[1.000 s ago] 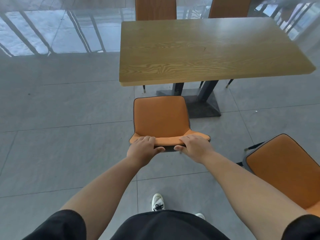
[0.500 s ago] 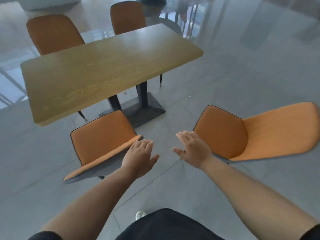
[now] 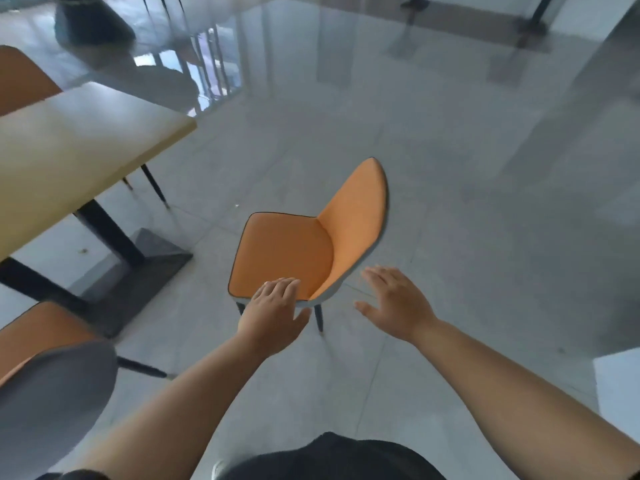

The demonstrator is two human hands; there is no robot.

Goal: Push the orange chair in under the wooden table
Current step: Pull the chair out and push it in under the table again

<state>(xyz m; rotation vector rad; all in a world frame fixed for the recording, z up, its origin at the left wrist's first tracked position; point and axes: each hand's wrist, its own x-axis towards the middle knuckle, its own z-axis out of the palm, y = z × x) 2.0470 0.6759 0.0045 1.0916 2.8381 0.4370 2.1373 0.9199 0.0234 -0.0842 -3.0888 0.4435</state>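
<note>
An orange padded chair with a grey shell back and thin black legs (image 3: 287,258) stands alone on the grey tiled floor (image 3: 450,168) in the middle of the frame, its seat edge turned toward the left and its backrest rising to the right. It is well apart from the light wooden desk with a black pedestal base (image 3: 79,150), which fills the left side of the frame — open floor lies between the two.

The left hand (image 3: 273,306) reaches out over the near corner of the seat, fingers (image 3: 280,285) straight and close together, gripping nothing; whether they touch the cushion cannot be told. The right hand (image 3: 394,303) hovers just beside the lower edge of the backrest, fingers spread apart and thumb out, also holding nothing and clear of the chair.

At the lower left of the frame sits a second orange chair with a grey back (image 3: 45,358), close by the desk's base. A third orange chair back (image 3: 24,81) shows at the upper left behind the desk — only partly in view.
</note>
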